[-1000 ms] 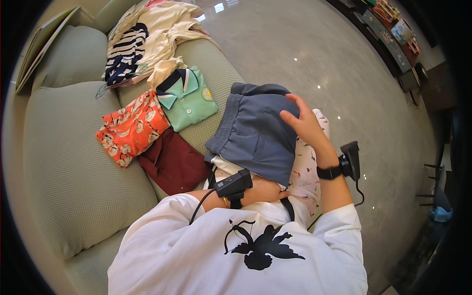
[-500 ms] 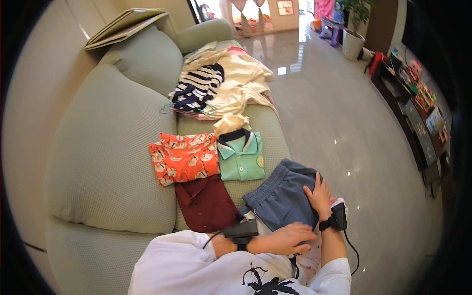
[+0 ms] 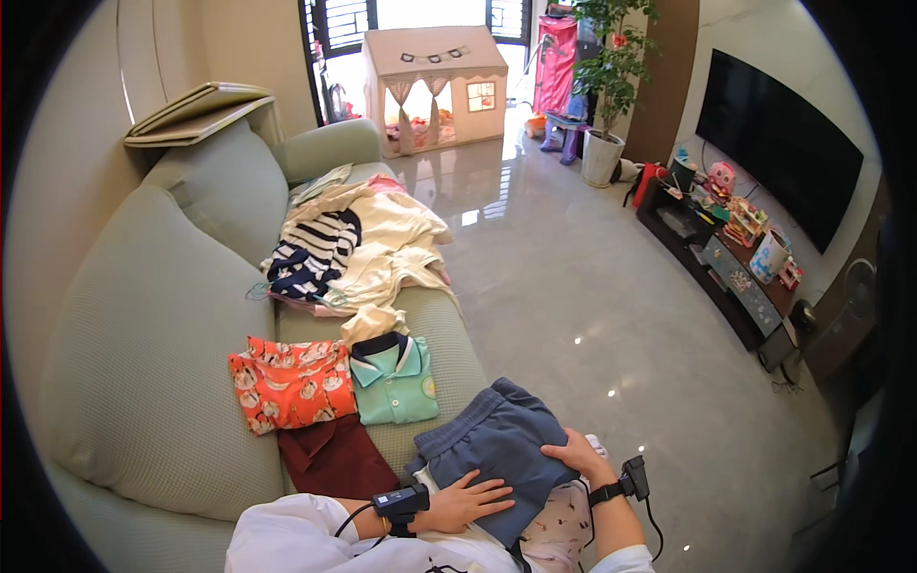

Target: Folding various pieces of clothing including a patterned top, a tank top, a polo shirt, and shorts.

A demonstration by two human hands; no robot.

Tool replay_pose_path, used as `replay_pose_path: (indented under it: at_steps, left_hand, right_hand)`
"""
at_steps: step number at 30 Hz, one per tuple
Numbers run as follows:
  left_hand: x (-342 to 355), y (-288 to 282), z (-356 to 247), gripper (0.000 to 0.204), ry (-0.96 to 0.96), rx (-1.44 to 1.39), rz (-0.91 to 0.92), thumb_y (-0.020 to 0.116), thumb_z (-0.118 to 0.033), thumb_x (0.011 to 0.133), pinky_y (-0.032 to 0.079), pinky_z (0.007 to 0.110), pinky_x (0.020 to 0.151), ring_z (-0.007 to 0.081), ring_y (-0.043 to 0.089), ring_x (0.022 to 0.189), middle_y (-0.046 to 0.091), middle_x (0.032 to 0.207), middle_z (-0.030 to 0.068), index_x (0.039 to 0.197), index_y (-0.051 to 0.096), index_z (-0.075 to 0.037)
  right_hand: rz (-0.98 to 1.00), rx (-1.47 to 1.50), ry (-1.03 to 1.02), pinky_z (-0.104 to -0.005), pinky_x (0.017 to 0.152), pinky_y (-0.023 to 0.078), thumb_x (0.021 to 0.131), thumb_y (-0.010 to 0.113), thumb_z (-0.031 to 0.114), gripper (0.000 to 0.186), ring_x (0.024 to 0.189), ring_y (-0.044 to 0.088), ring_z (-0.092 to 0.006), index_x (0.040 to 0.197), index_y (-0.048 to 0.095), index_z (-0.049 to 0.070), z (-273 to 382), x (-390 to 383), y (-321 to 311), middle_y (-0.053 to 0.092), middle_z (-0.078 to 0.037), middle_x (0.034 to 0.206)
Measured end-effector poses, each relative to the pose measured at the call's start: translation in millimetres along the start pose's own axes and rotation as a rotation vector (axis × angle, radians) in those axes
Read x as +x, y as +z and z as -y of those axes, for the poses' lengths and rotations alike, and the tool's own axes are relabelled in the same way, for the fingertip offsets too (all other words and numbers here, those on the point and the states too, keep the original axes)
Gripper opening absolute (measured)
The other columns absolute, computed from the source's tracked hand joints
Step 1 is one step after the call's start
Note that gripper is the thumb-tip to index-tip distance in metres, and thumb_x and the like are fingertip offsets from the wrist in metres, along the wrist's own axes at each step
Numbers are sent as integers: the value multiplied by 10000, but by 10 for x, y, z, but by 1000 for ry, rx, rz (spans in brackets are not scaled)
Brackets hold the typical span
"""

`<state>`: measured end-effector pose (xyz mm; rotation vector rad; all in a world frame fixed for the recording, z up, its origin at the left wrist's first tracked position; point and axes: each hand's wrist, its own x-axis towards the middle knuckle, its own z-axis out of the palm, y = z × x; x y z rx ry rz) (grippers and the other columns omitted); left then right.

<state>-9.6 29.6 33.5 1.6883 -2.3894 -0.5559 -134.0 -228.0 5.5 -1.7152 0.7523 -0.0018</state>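
Blue-grey shorts (image 3: 497, 430) with a gathered elastic waistband lie over my lap and the sofa edge, with a bit of white cloth showing under them. My left hand (image 3: 468, 501) rests flat on their lower part, fingers spread. At their right side my right hand (image 3: 578, 455) grips the edge, its fingertips partly hidden. Just beyond the waistband a folded mint-green polo shirt (image 3: 394, 387) with a dark collar lies on the seat. Beside it is a folded orange printed garment (image 3: 294, 384), and a folded maroon shirt (image 3: 334, 460) lies nearer me, partly covered by my sleeve.
A heap of cream clothes (image 3: 396, 229) with a striped navy-and-white garment (image 3: 315, 250) spreads over the far seat of the green sofa (image 3: 143, 372). Right of the sofa is a glossy tiled floor (image 3: 554, 296). A low dark TV cabinet (image 3: 697, 263) holds toys.
My view has tilted up, showing more of the room. My left hand has come onto the shorts and lies flat. My right hand has gone from lying spread to gripping their edge.
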Motion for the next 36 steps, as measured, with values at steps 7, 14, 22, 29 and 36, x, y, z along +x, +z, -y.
replay_pose_path:
  at_steps: [7,14,22,29,36]
  left_hand:
    - [263,-278,756,370,155,2,-469,482,-79,772,284,387,1007,145,464,1148,547,1170,-10,1131,549,-132]
    - [124,-599,822,272,-127,117,265,530,-42,698,362,354,948,200,529,1037,590,1028,83,956,603,-86]
    - [1290,-24,-90,447,-58,-80,-583,483,-25,725,252,460,1012,297,360,1220,473,1227,154,1170,470,11]
    - [1351,390,171,479,-355,73,-524,515,-271,783,219,503,1003,286,340,1221,443,1260,148,1171,487,8]
    - [1162,209,352,579,-509,46,-474,590,-267,720,243,489,1003,305,321,1233,393,1309,149,1215,442,-5]
  right_hand:
    - [-558,-139,-204,-363,859,426,622,736,208,695,1009,544,-325,1179,426,-68,149,-588,-299,545,-239,1097]
    - [-505,-283,187,-404,910,385,652,697,150,705,1049,500,-357,1219,356,-92,-173,-1732,-61,501,-268,1118]
    - [-666,-535,-321,-389,1013,265,791,523,147,521,1223,349,-322,1264,376,-15,-219,-636,467,385,-194,1302]
    - [-811,-959,-76,-451,1012,233,799,517,287,542,1266,295,-268,1248,413,3,-406,-490,747,377,-146,1334]
    - [-676,-837,104,-463,1030,196,760,592,278,671,1287,251,-328,1312,327,6,-282,-293,746,298,-158,1386]
